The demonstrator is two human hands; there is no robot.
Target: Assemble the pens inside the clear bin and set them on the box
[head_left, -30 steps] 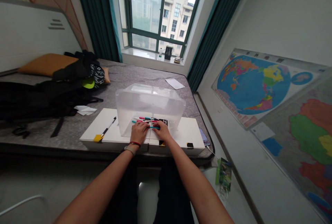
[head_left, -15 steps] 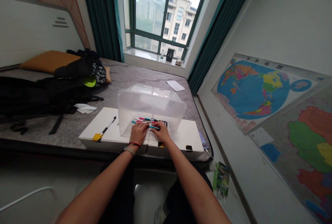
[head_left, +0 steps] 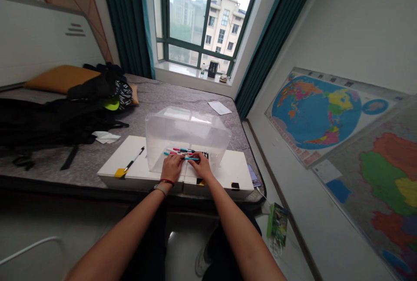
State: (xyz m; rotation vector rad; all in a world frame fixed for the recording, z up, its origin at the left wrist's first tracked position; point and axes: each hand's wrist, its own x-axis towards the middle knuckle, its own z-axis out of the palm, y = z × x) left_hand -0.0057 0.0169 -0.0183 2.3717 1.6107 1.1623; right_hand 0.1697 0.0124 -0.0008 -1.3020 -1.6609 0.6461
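Note:
A clear plastic bin [head_left: 169, 127] lies on its side, its mouth toward me. Inside it, several pens [head_left: 183, 150] with pink, teal and black parts lie close together. Just in front of them, a teal pen [head_left: 190, 158] is pinched between my left hand [head_left: 172, 168] and my right hand [head_left: 201, 168]. Both hands are closed, one at each end of it, with the fingertips partly hidden. Beside the right fingers is a small black-and-white item [head_left: 206, 155] that I cannot make out.
White boxes [head_left: 236, 168] with tape tabs support the bin on a grey mattress [head_left: 176, 92]. A black-and-white pen [head_left: 134, 159] lies on the left box. Dark bags [head_left: 48, 120] and a crumpled tissue [head_left: 106, 137] are further left. A phone [head_left: 254, 176] lies by the right box.
The view has shifted slightly. Both hands stay at the teal pen in the bin's mouth, with only small finger movement. The other pens look the same.

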